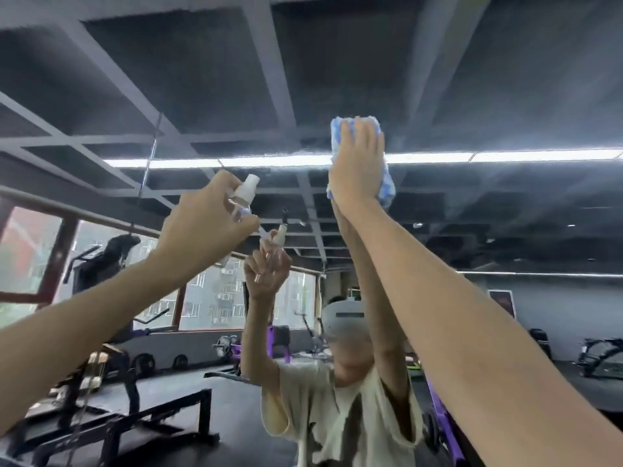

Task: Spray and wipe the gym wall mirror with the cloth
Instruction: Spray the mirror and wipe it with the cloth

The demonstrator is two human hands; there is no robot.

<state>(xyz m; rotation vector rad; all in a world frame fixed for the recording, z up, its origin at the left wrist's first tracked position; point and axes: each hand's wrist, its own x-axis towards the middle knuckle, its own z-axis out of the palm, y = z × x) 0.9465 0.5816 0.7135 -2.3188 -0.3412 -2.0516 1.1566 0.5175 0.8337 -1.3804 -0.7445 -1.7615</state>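
The wall mirror fills the view in front of me and reflects the gym and a person with both arms raised. My right hand is high up, pressing a blue-and-white cloth flat against the glass. My left hand is raised to the left of it and grips a small clear spray bottle with a white nozzle, tilted up toward the mirror. The bottle's reflection appears just below and to the right.
Reflected in the mirror are a black weight bench at lower left, purple gym machines and windows behind, a dark gridded ceiling with a long light strip, and more equipment at far right.
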